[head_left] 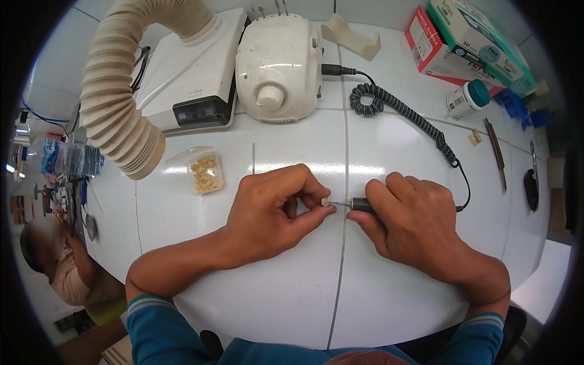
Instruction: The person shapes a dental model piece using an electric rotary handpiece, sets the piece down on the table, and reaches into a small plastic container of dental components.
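Observation:
Between the thumb and fingertips of my left hand (277,207) is a small whitish piece (326,201), in the middle of the view. My right hand (410,213) is wrapped round a dark handpiece (361,205), whose thin metal bit points left and meets the piece or stops right beside it. A coiled black cord (420,118) runs from a white control unit (278,67) with a round knob towards the handpiece. Left of my left hand, an open clear box (207,174) holds several small cream-coloured pieces.
A ribbed hose (112,103) curves down at the left from a white machine (182,85). Boxes (462,45), a teal-lidded jar (467,100), a brown tool (495,154) and a black-handled tool (531,188) lie at the right. Another person (76,267) sits at far left.

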A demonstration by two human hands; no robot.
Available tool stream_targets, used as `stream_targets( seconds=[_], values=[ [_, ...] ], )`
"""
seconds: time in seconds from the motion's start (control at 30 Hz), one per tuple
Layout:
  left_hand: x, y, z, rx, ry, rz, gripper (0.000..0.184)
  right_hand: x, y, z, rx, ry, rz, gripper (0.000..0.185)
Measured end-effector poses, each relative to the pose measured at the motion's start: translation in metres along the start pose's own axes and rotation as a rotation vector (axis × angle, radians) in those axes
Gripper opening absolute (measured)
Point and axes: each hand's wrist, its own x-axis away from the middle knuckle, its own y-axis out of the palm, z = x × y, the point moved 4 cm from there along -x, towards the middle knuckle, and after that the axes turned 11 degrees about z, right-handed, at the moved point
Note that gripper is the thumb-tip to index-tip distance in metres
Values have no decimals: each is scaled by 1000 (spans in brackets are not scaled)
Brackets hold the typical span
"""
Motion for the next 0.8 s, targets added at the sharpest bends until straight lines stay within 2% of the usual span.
stream_targets(
  seconds=[0.63,0.8],
  values=[
    [0,1,1,-63,56,4,21,0,1,1,-2,36,4,39],
    [-1,1,1,-32,-10,-7,21,1,0,1,-16,30,7,38]
  ],
)
